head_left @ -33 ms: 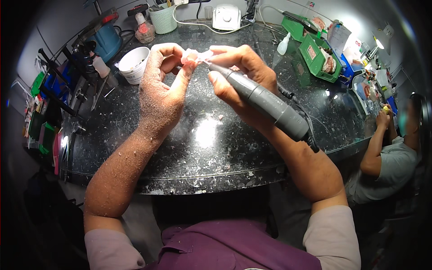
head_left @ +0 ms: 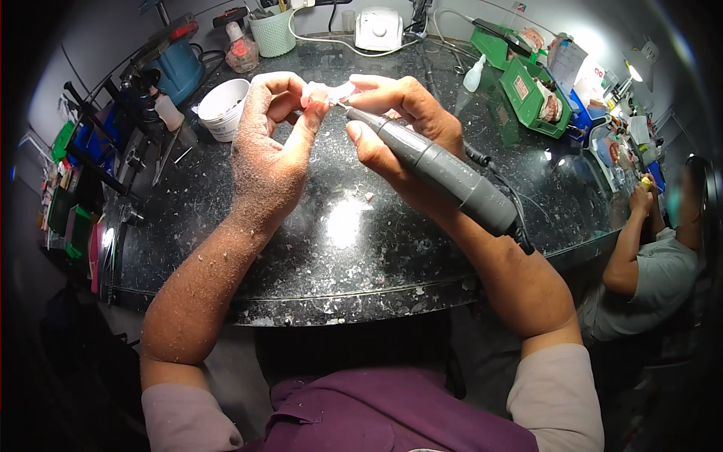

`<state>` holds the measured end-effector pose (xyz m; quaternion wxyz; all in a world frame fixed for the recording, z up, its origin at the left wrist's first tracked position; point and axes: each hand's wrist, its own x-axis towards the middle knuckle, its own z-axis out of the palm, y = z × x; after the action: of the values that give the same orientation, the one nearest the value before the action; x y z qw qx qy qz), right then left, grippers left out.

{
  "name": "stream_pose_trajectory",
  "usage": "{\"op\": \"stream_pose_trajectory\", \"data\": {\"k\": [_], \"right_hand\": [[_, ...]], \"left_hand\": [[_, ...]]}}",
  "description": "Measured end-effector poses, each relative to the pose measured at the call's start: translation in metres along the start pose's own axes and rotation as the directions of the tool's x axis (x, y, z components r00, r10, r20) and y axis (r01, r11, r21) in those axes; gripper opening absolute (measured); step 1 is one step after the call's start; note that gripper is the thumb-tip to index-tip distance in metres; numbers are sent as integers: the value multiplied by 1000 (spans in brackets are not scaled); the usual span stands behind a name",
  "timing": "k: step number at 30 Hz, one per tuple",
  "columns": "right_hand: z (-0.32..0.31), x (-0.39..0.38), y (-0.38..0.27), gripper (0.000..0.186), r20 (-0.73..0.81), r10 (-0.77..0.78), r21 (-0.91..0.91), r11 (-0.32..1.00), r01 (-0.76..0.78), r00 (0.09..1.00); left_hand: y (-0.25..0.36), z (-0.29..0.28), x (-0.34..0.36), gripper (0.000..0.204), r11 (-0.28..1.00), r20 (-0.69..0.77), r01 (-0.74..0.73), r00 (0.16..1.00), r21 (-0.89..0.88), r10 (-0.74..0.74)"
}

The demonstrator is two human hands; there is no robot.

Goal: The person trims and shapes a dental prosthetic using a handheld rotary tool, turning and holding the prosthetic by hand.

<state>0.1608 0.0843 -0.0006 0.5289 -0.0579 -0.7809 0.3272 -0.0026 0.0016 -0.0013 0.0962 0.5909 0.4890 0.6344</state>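
Observation:
My left hand (head_left: pixel 275 139), dusted with pale shavings, pinches a small pale pink piece (head_left: pixel 322 94) between thumb and fingers at the upper middle. My right hand (head_left: pixel 410 120) grips a dark grey rotary handpiece (head_left: pixel 440 169) with a cord at its back; its tip is at the underside of the pink piece, and the fingertips are close by that piece. A white tub (head_left: pixel 222 105) holding small bits stands just left of my left hand.
The dark speckled bench (head_left: pixel 294 271) has green trays (head_left: pixel 535 105) with dental models at the right, tool racks (head_left: pixel 105 151) and blue machine (head_left: pixel 181 68) at the left, a white box (head_left: pixel 376 30) at the back. A co-worker (head_left: pixel 640 271) works at far right.
The pink piece and the tip of the handpiece have shifted very slightly to the left. Otherwise nothing has visibly moved.

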Motion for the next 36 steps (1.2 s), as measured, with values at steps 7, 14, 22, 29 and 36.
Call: {"op": "stream_pose_trajectory", "data": {"k": [7,14,22,29,36], "right_hand": [[-1,2,3,28,20,-194,-177,965,194,981],[-6,9,1,37,138,-430,-233,862,451,892],[0,7,-6,35,109,-454,-295,835,465,884],[-1,5,-6,36,91,-429,-318,843,435,899],[4,5,-5,37,57,-413,-320,855,408,909]], "left_hand": [[2,3,1,22,983,26,4,1000,-182,1],[2,4,-1,19,956,-11,-1,1000,-294,-2],[4,2,-4,22,954,-18,-3,1000,-299,-3],[4,3,-5,20,988,-26,-10,1000,-155,6],[4,1,-6,22,992,3,-22,1000,-126,22]]}}
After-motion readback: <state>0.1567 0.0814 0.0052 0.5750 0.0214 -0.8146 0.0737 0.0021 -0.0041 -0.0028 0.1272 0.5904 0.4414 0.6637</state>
